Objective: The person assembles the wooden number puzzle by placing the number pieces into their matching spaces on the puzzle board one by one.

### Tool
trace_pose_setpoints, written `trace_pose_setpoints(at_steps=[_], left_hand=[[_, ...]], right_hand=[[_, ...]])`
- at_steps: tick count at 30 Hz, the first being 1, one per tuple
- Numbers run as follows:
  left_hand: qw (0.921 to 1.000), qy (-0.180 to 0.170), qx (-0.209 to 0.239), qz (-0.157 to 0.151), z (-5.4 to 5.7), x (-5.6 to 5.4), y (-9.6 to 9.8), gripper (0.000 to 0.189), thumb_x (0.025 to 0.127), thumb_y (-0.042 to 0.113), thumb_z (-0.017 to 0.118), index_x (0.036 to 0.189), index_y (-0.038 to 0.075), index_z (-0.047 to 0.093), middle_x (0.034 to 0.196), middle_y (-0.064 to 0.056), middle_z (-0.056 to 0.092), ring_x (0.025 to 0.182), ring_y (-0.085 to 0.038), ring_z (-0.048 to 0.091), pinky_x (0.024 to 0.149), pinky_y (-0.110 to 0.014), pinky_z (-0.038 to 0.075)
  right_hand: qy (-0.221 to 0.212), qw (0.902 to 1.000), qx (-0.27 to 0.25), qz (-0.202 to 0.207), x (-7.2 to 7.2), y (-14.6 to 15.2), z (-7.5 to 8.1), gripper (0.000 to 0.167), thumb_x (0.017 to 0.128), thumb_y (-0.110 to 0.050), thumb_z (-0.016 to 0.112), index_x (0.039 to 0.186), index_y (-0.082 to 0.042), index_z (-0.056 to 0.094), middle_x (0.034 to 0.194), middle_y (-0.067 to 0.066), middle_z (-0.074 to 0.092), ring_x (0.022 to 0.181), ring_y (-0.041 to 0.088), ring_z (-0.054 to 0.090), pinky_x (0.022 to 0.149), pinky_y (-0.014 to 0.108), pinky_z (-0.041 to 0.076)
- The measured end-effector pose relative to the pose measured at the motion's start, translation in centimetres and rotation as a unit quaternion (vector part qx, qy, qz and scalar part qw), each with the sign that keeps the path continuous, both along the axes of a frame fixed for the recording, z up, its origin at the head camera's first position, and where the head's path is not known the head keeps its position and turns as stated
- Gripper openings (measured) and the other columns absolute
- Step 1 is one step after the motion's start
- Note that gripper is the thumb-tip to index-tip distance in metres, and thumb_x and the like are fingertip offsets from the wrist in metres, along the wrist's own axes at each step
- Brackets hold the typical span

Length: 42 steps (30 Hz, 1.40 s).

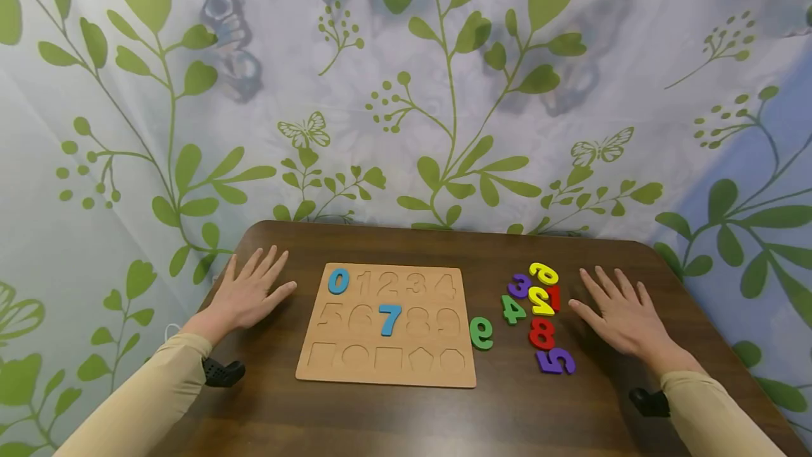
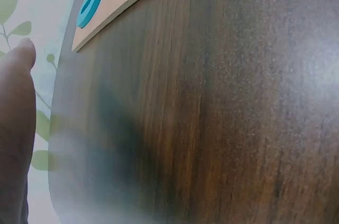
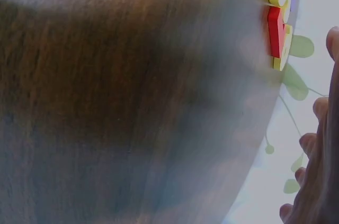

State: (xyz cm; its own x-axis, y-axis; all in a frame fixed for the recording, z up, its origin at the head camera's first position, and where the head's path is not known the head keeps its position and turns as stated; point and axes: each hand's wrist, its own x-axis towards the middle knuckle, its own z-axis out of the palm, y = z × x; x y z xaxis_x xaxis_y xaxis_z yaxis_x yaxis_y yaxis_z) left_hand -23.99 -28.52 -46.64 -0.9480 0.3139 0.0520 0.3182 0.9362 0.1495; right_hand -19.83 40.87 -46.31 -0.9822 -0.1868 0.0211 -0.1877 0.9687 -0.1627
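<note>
My left hand (image 1: 247,293) is held out with straight, spread fingers left of a wooden number board (image 1: 364,337). It holds nothing. The board carries a blue 0 (image 1: 339,281) at its upper left slot and a blue 7 (image 1: 390,319) at the middle slot of the second row. Beyond the board's right edge, my right hand (image 1: 624,316) is spread the same way, with nothing in its grasp. Nearest to it lie a red 1 (image 1: 555,297), a yellow 2 (image 1: 540,301), a red 8 (image 1: 542,333) and a purple 5 (image 1: 555,361).
A green 6 or 9 (image 1: 481,333) lies right beside the board. Farther right are a green 4 (image 1: 513,309), a purple 3 (image 1: 519,285) and a yellow 6 or 9 (image 1: 544,273). Behind the brown table (image 1: 380,422) hangs a leaf-patterned curtain (image 1: 355,161).
</note>
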Motion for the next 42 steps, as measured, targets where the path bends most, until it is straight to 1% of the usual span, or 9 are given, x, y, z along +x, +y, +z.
trace_pose_setpoints(at_steps=[7, 15, 18, 23, 25, 29, 33, 38, 42], left_hand=[[0.9997, 0.0, -0.011, -0.024, 0.3, 0.4, 0.4, 0.077, 0.106, 0.059, 0.039, 0.164, 0.013, 0.019, 0.17, -0.015, 0.013, 0.155, -0.041, 0.006, 0.117, -0.07, -0.004], [0.9971, 0.01, 0.03, -0.069, 0.2, 1.5, 1.4, 0.076, 0.105, 0.057, 0.046, 0.164, 0.016, 0.022, 0.169, -0.014, 0.018, 0.154, -0.041, 0.013, 0.118, -0.069, -0.001], [0.9947, 0.014, 0.054, -0.086, -0.1, 2.0, 1.7, 0.075, 0.105, 0.053, 0.05, 0.164, 0.017, 0.022, 0.169, -0.012, 0.02, 0.154, -0.041, 0.015, 0.118, -0.068, 0.003], [0.9919, -0.016, 0.069, -0.105, -0.2, 3.0, 2.4, 0.076, 0.103, 0.05, 0.055, 0.164, 0.017, 0.022, 0.17, -0.007, 0.018, 0.155, -0.038, 0.014, 0.12, -0.066, 0.005], [0.9892, -0.027, 0.08, -0.12, -0.3, 3.4, 2.7, 0.078, 0.102, 0.048, 0.059, 0.163, 0.014, 0.026, 0.169, -0.009, 0.02, 0.154, -0.04, 0.016, 0.119, -0.066, 0.006], [0.9808, -0.036, 0.111, -0.156, -1.2, 4.1, 2.8, 0.076, 0.098, 0.049, 0.066, 0.158, 0.011, 0.039, 0.166, -0.013, 0.028, 0.152, -0.043, 0.022, 0.118, -0.068, 0.011], [0.9713, -0.056, 0.142, -0.183, -1.8, 4.7, 2.6, 0.072, 0.093, 0.054, 0.071, 0.148, 0.013, 0.052, 0.164, -0.013, 0.033, 0.15, -0.044, 0.024, 0.117, -0.07, 0.013], [0.9641, -0.082, 0.168, -0.189, -2.3, 5.1, 2.6, 0.066, 0.086, 0.06, 0.076, 0.134, 0.019, 0.06, 0.163, -0.012, 0.036, 0.15, -0.045, 0.024, 0.117, -0.07, 0.013], [0.9631, -0.091, 0.174, -0.184, -2.5, 5.3, 2.4, 0.065, 0.08, 0.063, 0.079, 0.126, 0.022, 0.06, 0.163, -0.011, 0.036, 0.15, -0.045, 0.024, 0.117, -0.069, 0.014]], right_hand=[[0.005, 1.0, -0.007, 0.004, 0.1, -0.1, -0.1, 0.083, 0.104, -0.061, 0.042, 0.165, -0.012, 0.011, 0.166, 0.029, 0.012, 0.148, 0.058, 0.002, 0.112, 0.075, -0.011], [0.006, 0.9994, -0.024, 0.023, 0.2, -0.6, -0.2, 0.081, 0.105, -0.058, 0.044, 0.165, -0.012, 0.014, 0.166, 0.028, 0.015, 0.15, 0.055, 0.0, 0.113, 0.072, -0.012], [-0.001, 0.9987, -0.042, 0.03, 0.4, -0.9, -0.2, 0.08, 0.105, -0.056, 0.046, 0.165, -0.013, 0.014, 0.166, 0.028, 0.014, 0.151, 0.054, -0.001, 0.114, 0.073, -0.009], [-0.013, 0.9961, -0.077, 0.041, 0.6, -1.6, -0.2, 0.078, 0.106, -0.052, 0.048, 0.165, -0.015, 0.013, 0.167, 0.026, 0.012, 0.15, 0.054, 0.001, 0.11, 0.079, 0.006], [-0.018, 0.9951, -0.086, 0.045, 0.7, -1.8, -0.2, 0.077, 0.106, -0.051, 0.049, 0.165, -0.014, 0.015, 0.167, 0.026, 0.013, 0.15, 0.055, 0.004, 0.108, 0.08, 0.01], [-0.026, 0.9934, -0.101, 0.048, 0.8, -2.0, -0.2, 0.075, 0.106, -0.049, 0.049, 0.164, -0.01, 0.02, 0.167, 0.026, 0.014, 0.149, 0.056, 0.008, 0.107, 0.081, 0.012], [-0.034, 0.991, -0.121, 0.045, 0.8, -2.1, -0.1, 0.074, 0.106, -0.048, 0.05, 0.162, -0.006, 0.025, 0.166, 0.028, 0.016, 0.148, 0.057, 0.01, 0.105, 0.082, 0.013], [-0.037, 0.9869, -0.152, 0.038, 0.7, -1.7, 0.1, 0.076, 0.102, -0.049, 0.059, 0.156, 0.0, 0.036, 0.162, 0.03, 0.023, 0.145, 0.059, 0.015, 0.103, 0.082, 0.017], [-0.04, 0.9841, -0.168, 0.042, 0.5, -1.3, 0.0, 0.075, 0.098, -0.045, 0.068, 0.151, 0.002, 0.043, 0.159, 0.031, 0.028, 0.142, 0.059, 0.022, 0.102, 0.08, 0.023]])
